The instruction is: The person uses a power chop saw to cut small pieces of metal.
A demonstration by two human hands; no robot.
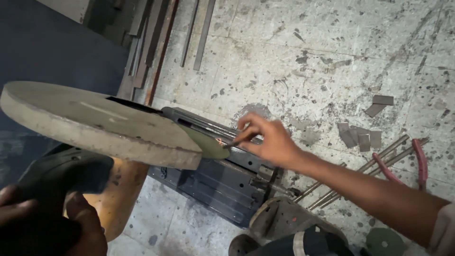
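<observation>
Down at the chop saw (142,142), the right hand (268,142) pinches a thin metal rod (231,144) against the dark steel vise (222,182), its tip touching the greenish cutting disc (206,144), while the left hand (47,227) is clenched round the black handle (61,175). I'd judge the rod wants holding flat and firm, fingers well back from the disc; around them lie a dusty round guard (95,121), loose rods (360,170), red-handled pliers (417,161) and flat offcuts (360,137) on speckled stone floor (332,57)

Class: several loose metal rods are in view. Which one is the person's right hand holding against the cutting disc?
The short thin rod pinched in the right hand, its tip at the disc. The other rods lie untouched on the floor near red-handled pliers.
</observation>
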